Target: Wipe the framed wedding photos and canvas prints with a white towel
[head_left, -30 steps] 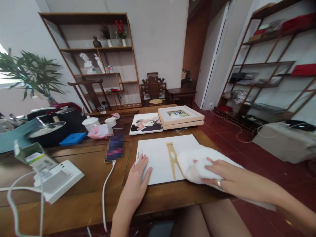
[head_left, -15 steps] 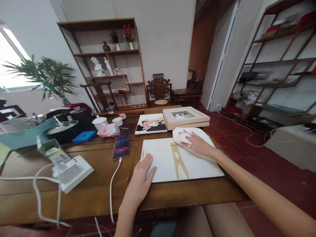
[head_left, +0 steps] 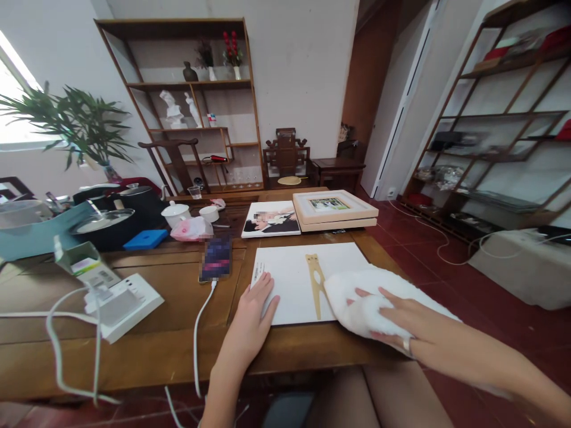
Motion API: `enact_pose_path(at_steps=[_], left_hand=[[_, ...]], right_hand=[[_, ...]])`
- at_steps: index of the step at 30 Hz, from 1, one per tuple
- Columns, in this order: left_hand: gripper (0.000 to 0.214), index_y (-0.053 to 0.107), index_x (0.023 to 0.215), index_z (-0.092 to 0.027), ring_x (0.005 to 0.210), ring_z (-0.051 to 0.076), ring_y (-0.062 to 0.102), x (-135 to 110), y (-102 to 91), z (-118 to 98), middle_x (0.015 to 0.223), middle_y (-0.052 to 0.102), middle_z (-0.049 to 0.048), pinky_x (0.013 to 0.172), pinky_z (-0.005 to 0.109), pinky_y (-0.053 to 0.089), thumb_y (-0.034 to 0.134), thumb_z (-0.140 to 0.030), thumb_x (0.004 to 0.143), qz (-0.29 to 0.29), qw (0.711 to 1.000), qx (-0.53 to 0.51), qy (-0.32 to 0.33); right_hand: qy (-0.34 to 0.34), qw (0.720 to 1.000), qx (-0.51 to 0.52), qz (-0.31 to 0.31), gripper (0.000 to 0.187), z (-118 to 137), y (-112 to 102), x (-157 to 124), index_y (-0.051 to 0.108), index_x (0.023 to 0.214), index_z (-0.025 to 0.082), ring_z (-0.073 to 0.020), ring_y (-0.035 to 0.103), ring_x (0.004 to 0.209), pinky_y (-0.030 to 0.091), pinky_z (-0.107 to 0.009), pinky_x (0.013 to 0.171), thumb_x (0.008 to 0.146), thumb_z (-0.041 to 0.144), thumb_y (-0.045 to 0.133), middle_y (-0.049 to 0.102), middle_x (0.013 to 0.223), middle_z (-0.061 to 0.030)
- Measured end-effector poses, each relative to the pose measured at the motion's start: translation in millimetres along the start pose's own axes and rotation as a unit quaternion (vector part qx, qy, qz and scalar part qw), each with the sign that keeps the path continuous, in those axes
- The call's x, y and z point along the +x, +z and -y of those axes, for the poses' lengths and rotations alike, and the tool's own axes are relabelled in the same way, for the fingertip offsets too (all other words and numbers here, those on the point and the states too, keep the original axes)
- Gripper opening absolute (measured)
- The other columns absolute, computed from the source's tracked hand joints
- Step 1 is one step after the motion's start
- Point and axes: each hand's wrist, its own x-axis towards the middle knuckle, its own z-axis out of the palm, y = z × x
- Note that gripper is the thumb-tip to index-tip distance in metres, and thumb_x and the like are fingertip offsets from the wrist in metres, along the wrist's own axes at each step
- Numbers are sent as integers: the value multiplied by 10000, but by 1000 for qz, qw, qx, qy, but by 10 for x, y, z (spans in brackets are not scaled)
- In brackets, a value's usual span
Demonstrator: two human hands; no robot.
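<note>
A white rectangular board [head_left: 285, 267] lies flat near the table's front edge, a small barcode label at its left side. Fixed on it is a tan, cat-headed stand piece [head_left: 316, 291], its right leg partly covered. My left hand [head_left: 255, 306] rests on the board's left edge with fingers stretched out. My right hand [head_left: 404, 321] grips a fluffy white cloth [head_left: 357, 285], which covers the board's front right corner and hangs past the table edge. The cloth hides some of the fingers.
Behind the board lie a photo panel [head_left: 272, 220] and stacked wooden picture frames [head_left: 361, 208]. To the left are a phone [head_left: 216, 258] with its white cable [head_left: 196, 333], a white box [head_left: 129, 309], a blue block [head_left: 146, 239] and a dark pot [head_left: 102, 229].
My right hand has drawn the cloth from the board's far right area toward me, over the front right corner. My left hand stays on the board. The view has shifted slightly.
</note>
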Motion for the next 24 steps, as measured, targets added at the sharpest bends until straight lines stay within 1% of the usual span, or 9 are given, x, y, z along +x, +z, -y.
enact_pose_path(at_steps=[3, 7, 11, 13, 15, 17, 19, 21, 24], left_hand=[[381, 524, 1229, -139, 1289, 240, 388, 1, 2, 4, 1346, 481, 140, 1058, 460, 326, 414, -289, 897, 3, 1000, 1, 0], [385, 527, 1228, -128, 1291, 237, 386, 0, 0, 2, 1350, 474, 145, 1062, 453, 324, 411, -292, 899, 5, 1000, 2, -2], [369, 534, 1222, -150, 1278, 239, 406, 5, -2, -6, 1343, 485, 132, 1052, 460, 336, 434, -276, 890, -3, 1000, -2, -7], [363, 535, 1222, -163, 1275, 237, 410, 9, -3, -8, 1343, 487, 125, 1049, 462, 339, 438, -270, 889, -5, 1000, -2, -7], [370, 530, 1226, -154, 1277, 233, 408, 10, -4, -9, 1345, 483, 130, 1051, 456, 338, 433, -273, 890, -2, 1000, -1, -8], [374, 529, 1228, -150, 1278, 231, 406, 9, -2, -7, 1344, 484, 132, 1054, 452, 336, 430, -276, 890, -1, 1000, -2, -10], [370, 532, 1225, -159, 1279, 231, 405, 8, 4, -2, 1342, 487, 127, 1055, 452, 333, 430, -274, 889, -4, 1000, -5, -9], [368, 535, 1222, -164, 1281, 233, 402, 9, 10, 4, 1341, 489, 125, 1055, 453, 330, 431, -273, 887, -4, 1000, -7, -9], [376, 537, 1219, -143, 1283, 242, 396, 14, 16, 14, 1340, 486, 143, 1055, 457, 327, 429, -277, 884, 2, 1000, -6, -7]], right_hand=[[15, 999, 31, -20, 426, -41, 2, 186, 590, 1160, 239, -325, 265, 1313, 286, -480, 1044, 869, 472, 384, 474, 1351, -49], [19, 997, 38, -61, 487, -49, -1, 654, 568, 1168, 205, -341, 257, 1314, 253, -507, 1043, 889, 513, 314, 485, 1336, -80], [-67, 991, 7, -114, 428, 3, -15, 1141, 570, 1119, 186, -311, 325, 1288, 176, -529, 1061, 922, 425, 275, 530, 1282, -84], [-101, 985, -12, -136, 377, 23, -9, 1329, 572, 1101, 184, -293, 280, 1312, 118, -536, 1070, 922, 368, 296, 513, 1299, -88], [-106, 984, -22, -143, 346, 43, 16, 1435, 565, 1119, 181, -284, 207, 1340, 83, -549, 1067, 910, 318, 326, 505, 1306, -102], [-113, 983, -31, -143, 342, 81, 67, 1429, 547, 1158, 178, -275, 169, 1352, 74, -562, 1060, 888, 251, 349, 492, 1320, -111], [-132, 981, -45, -138, 349, 158, 145, 1301, 561, 1135, 176, -273, 141, 1359, 74, -577, 1054, 831, 182, 392, 436, 1371, -114], [-163, 976, -63, -126, 351, 273, 240, 1075, 606, 1033, 181, -274, 107, 1364, 66, -596, 1047, 735, 114, 433, 375, 1417, -101], [-212, 968, -85, -100, 353, 456, 367, 683, 636, 893, 184, -283, 62, 1368, 31, -612, 1045, 617, 61, 454, 346, 1435, -84]])
